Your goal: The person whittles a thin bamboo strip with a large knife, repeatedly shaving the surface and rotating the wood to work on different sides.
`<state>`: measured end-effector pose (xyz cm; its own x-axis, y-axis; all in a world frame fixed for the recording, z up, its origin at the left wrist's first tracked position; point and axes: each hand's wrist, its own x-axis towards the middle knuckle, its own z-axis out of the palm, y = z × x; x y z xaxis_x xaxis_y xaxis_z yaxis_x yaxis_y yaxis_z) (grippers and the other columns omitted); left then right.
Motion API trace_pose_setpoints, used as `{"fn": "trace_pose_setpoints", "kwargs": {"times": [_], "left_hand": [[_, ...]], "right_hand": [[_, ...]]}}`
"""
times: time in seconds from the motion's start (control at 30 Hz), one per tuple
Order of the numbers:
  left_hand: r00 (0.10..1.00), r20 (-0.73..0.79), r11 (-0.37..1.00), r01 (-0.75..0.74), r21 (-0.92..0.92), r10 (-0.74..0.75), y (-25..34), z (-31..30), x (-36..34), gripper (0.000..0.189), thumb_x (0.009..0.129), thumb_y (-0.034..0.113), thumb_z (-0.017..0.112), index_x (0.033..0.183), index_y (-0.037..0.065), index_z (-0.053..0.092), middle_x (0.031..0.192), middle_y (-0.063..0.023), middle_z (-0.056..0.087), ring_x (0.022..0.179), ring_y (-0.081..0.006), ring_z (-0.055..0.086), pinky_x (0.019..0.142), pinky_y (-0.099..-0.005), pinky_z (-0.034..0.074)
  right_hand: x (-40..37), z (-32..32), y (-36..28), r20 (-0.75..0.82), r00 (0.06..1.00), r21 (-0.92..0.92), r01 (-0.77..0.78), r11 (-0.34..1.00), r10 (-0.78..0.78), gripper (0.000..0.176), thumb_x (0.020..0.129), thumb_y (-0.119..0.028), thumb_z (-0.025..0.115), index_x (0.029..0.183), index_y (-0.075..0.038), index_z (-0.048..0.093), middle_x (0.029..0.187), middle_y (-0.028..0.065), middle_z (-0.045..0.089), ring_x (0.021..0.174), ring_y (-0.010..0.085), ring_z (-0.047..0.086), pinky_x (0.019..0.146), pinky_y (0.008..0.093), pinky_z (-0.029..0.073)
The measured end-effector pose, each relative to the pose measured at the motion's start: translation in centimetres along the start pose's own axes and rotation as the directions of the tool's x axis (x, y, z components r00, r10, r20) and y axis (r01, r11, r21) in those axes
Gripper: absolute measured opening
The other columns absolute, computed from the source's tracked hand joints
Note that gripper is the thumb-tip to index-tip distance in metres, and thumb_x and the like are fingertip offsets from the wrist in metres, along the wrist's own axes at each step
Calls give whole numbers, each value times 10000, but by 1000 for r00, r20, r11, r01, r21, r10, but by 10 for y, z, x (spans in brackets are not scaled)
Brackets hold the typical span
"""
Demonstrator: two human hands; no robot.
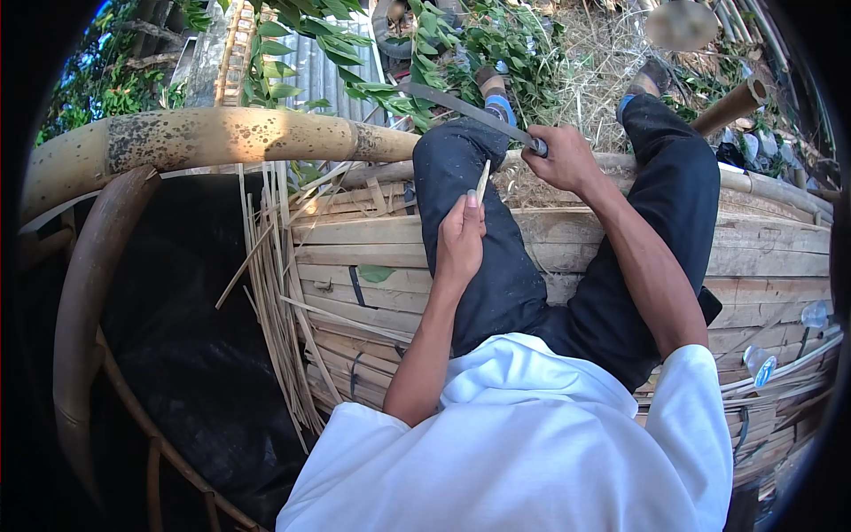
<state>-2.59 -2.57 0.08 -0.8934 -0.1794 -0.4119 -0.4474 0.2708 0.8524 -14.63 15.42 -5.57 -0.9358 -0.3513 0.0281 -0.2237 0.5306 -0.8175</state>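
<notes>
My left hand [462, 235] is closed around a thin, pointed strip of pale bamboo [483, 181], held upright above my left thigh. My right hand [565, 160] grips the dark handle of a long curved knife [465, 106]. The blade reaches up and to the left, over my left knee, and lies above the tip of the strip without visibly touching it. My dark trousers [496, 293] lie beneath both hands.
I sit on a bench of split bamboo slats [355, 232]. Thin bamboo strips [275, 293] lie on its left. A thick bamboo pole [195, 139] crosses the upper left. Plastic cups [759, 363] lie at right. Leafy branches [523, 44] cover the ground ahead.
</notes>
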Motion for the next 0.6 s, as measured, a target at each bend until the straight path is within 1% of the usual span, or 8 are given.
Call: {"fn": "trace_pose_setpoints", "kwargs": {"times": [0.03,0.07,0.2,0.23,0.3,0.4,0.53,0.6], "left_hand": [[1000,0,1000,-1,-3,1,1,2,-1,455,1024,391,339,768,38,464,628,21,394,573,-68,369,524,-247,331],[1000,-11,1000,-3,8,3,2,3,-1,452,1024,390,341,770,38,465,625,18,393,569,-69,369,522,-248,332],[999,-37,999,-28,22,28,1,4,-3,451,1022,392,346,774,35,466,618,10,391,563,-72,368,520,-252,334],[999,-36,999,-29,21,29,2,4,-4,451,1022,392,346,774,35,466,618,10,391,563,-72,368,520,-252,334],[1000,-6,1000,-13,26,13,3,3,-5,466,1020,408,344,795,25,483,628,23,388,564,-67,366,519,-244,329],[1000,18,998,10,-59,-9,4,3,-5,481,1017,424,338,821,15,498,639,39,375,560,-60,351,513,-236,314],[998,50,996,32,-83,-28,4,1,-5,489,1014,437,336,838,15,511,653,51,365,564,-47,334,504,-225,294],[998,63,991,20,-135,-12,5,1,-6,448,1002,455,367,786,76,469,618,74,308,507,-18,261,434,-195,213]], "right_hand": [[-1,0,0,33,996,-44,79,996,-77,176,738,-226,675,848,-91,652,637,170,617,644,373,624,613,463,494],[-2,0,0,31,986,-31,165,986,-164,177,723,-229,688,813,-89,628,617,161,604,640,377,616,594,466,491],[-3,6,-1,46,959,-16,280,960,-279,186,696,-223,691,753,-82,583,608,154,593,623,383,598,568,472,475],[-3,7,-1,46,959,-17,280,960,-279,186,696,-223,691,753,-82,583,608,154,593,623,383,598,568,472,475],[-5,8,-2,72,934,-53,354,934,-350,199,667,-224,687,743,-84,568,600,148,587,619,376,601,563,472,473],[-8,11,-8,123,917,-53,389,920,-380,213,637,-228,679,736,-86,555,593,137,587,616,368,606,565,477,474],[-10,16,-19,153,919,-71,378,923,-365,209,626,-224,670,746,-89,563,592,129,596,630,361,619,575,479,480],[-11,15,-23,125,933,-98,349,932,-337,180,589,-171,659,700,-82,548,553,139,550,575,379,580,537,465,451]]}}
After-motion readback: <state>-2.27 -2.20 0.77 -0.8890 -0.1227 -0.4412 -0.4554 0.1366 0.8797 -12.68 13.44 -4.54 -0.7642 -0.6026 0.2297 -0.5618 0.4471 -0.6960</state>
